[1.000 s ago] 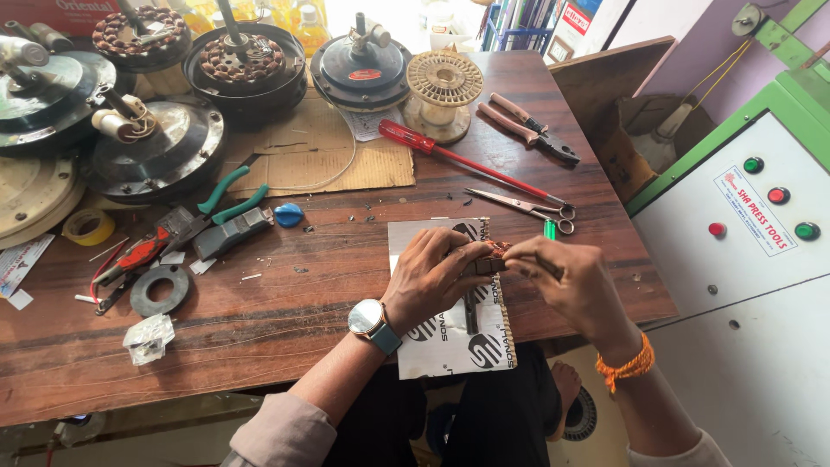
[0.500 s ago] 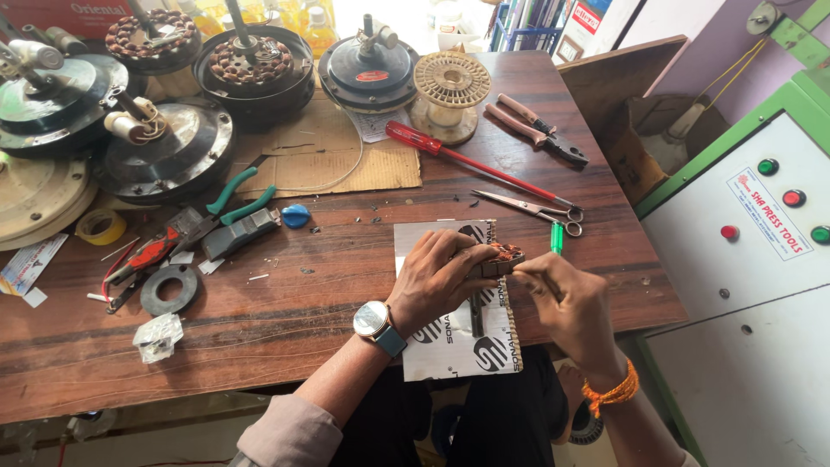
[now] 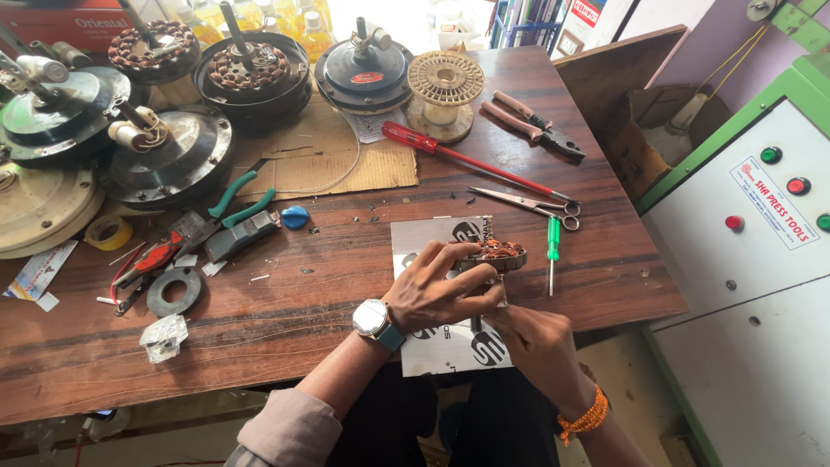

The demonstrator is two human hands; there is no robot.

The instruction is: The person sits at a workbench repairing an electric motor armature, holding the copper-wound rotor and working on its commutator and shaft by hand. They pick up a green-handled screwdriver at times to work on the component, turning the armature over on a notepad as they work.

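My left hand (image 3: pixel 437 294), with a wristwatch on the wrist, grips a small round motor stator with copper windings (image 3: pixel 496 254) from its left side, holding it over a grey printed booklet (image 3: pixel 441 346) at the table's front edge. Below it, my right hand (image 3: pixel 538 344), with an orange band on its wrist, reaches up under the stator, fingers pinched at its lower side. What the right fingers pinch is hidden. A small green-handled screwdriver (image 3: pixel 553 242) lies just right of the stator.
On the wooden table (image 3: pixel 285 303) lie scissors (image 3: pixel 527 204), a red screwdriver (image 3: pixel 450 156), pliers (image 3: pixel 536 123), green-handled pliers (image 3: pixel 233 203), a tape roll (image 3: pixel 108 232) and a wire spool (image 3: pixel 445 86). Several fan motor housings (image 3: pixel 164 160) crowd the back left. A green-framed control box (image 3: pixel 761 216) stands right.
My right hand has dropped from beside the stator to below it, nearer the table's front edge. My left hand keeps the stator in about the same spot.
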